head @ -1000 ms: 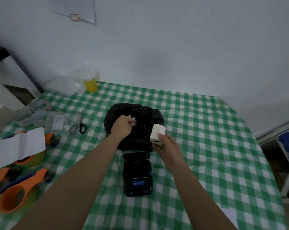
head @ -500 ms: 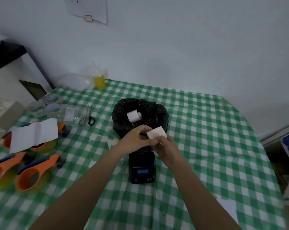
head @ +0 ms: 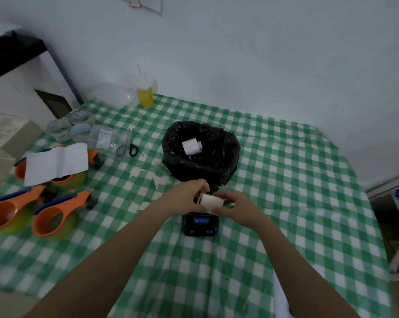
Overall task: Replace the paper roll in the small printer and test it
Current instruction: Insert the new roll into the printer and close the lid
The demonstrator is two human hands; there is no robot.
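Holding new paper roll [head: 210, 201] with both hands now, left hand [head: 186, 195] joined right hand [head: 236, 201] since a second ago; fingers pinch each end, just above printer [head: 199, 223] on desk [head: 285, 180]. Old roll [head: 191, 146] is binned in black bag [head: 226, 166], so loading looks next. Count: two rolls, one printer, three orange tape dispensers [head: 54, 216].

- No text, brand or number can be read anywhere in the view.
- The small black printer [head: 200, 223] has a lit blue display with pale marks, too blurred to read.
- The clear plastic packet [head: 104, 140] carries a white printed label, illegible.
- The white paper sheet on the wall [head: 145, 3] bears a small red-bordered tag, unreadable.
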